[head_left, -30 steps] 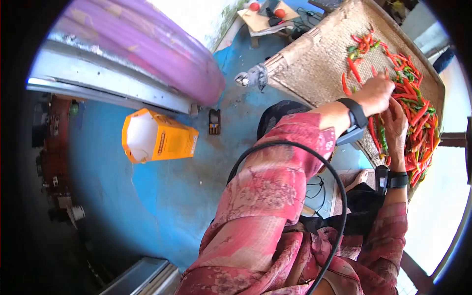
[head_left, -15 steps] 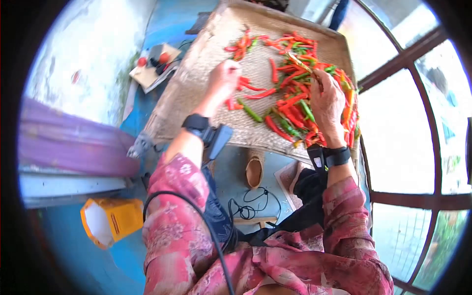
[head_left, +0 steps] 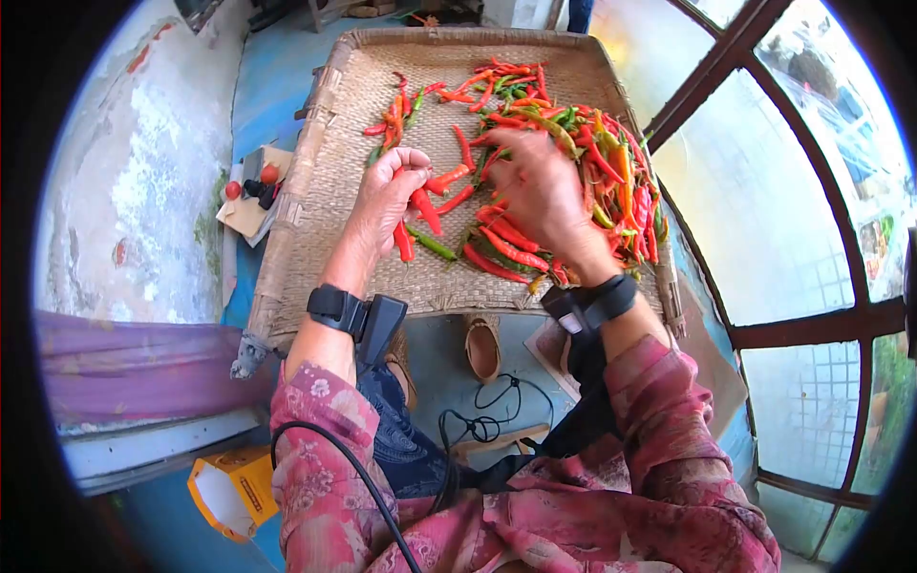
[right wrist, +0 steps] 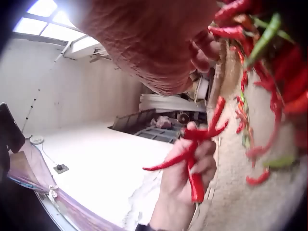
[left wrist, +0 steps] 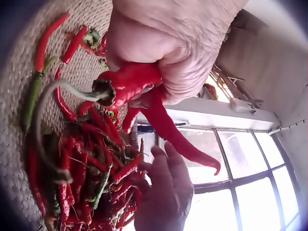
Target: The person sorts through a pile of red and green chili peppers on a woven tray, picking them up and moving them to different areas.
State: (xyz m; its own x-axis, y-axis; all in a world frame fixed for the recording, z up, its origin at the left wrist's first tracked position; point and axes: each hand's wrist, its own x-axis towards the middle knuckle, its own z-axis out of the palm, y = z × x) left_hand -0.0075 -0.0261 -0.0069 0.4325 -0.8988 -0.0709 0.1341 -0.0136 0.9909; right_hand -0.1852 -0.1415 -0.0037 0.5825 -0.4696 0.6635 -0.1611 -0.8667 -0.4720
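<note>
Chillies on a shallow woven tray (head_left: 334,143), with both hands above it. The governing relation appears to be that of the right hand (head_left: 543,191) to the main chilli pile (head_left: 623,181): the pile spreads beneath this hand and to its right, both far and near, and the right hand is clearly the nearer of the two. Its chillies lie crossed, with no common long axis. The right hand is blurred; whether it pinches a chilli cannot be told.

The left hand (head_left: 387,196), left of the pile and apart from it, grips several red chillies (left wrist: 132,82); these fan out at differing angles, one extending left of the fist in the right wrist view. A loose red chilli (head_left: 463,148) lies between the hands, its long axis running far to near. A green chilli (head_left: 432,243) lies just near of the left hand, slanting near-right. A small chilli cluster (head_left: 393,122) lies beyond the left hand.
</note>
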